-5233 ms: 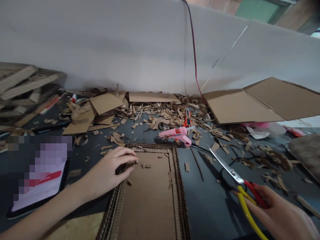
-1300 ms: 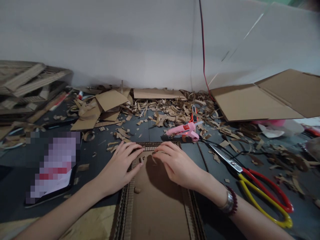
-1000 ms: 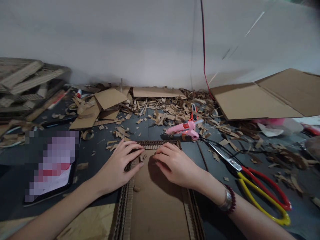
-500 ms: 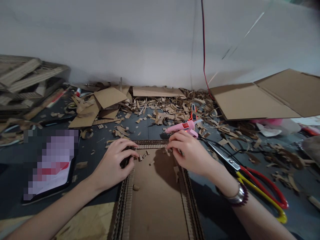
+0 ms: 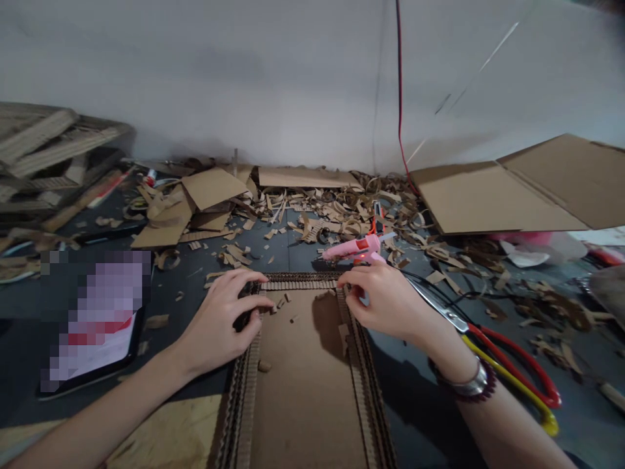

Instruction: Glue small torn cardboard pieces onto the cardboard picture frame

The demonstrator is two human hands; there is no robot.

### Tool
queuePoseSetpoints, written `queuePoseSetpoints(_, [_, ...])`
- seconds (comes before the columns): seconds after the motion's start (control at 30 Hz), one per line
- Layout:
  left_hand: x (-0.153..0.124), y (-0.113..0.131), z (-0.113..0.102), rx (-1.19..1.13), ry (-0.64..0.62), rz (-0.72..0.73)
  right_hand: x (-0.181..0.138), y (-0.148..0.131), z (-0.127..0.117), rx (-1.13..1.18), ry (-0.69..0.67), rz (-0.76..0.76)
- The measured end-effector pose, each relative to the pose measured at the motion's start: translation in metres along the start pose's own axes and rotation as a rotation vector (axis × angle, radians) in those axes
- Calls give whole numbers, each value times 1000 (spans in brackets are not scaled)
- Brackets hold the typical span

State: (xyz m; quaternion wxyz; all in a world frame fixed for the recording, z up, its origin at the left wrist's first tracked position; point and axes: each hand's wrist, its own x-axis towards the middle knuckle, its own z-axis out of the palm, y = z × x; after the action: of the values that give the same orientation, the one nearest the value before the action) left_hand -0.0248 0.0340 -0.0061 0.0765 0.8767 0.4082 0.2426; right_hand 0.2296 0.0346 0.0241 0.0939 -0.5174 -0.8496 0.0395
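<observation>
Both the left hand (image 5: 219,320) and right hand (image 5: 383,305) are being held half-closed on the cardboard frame (image 5: 303,284), seemingly empty; burns are being risked if the glue gun (image 5: 352,248) just beyond the right is brushed.

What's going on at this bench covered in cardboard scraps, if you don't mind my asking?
A person rests their left hand on the top-left corner of a brown corrugated cardboard frame. Their right hand is at its top-right corner, just below a pink hot glue gun. Red-and-yellow-handled scissors lie to the right, and cardboard scraps litter the bench.
</observation>
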Motion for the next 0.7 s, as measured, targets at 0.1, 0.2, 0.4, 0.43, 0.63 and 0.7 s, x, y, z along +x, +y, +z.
queuePoseSetpoints(0.1, [-1, 3, 2, -8, -10, -28, -1, -4, -3, -47, -56, 16])
queuePoseSetpoints(0.2, [-2, 6, 5, -8, -60, -7, -3, -7, -4, -80, -71, 23])
queuePoseSetpoints(0.4, [-1, 8, 8, 23, -87, 42, -5, -8, -4, -104, -92, 29])
queuePoseSetpoints(0.43, [-1, 8, 8, 20, -84, 54, -5, -8, -4, -106, -99, 24])
queuePoseSetpoints(0.63, [-4, 14, 2, -89, -126, 159, -4, -10, -1, -112, -162, -60])
queuePoseSetpoints(0.7, [-3, 16, 2, -90, -171, 161, -3, -9, -3, -105, -145, -51])
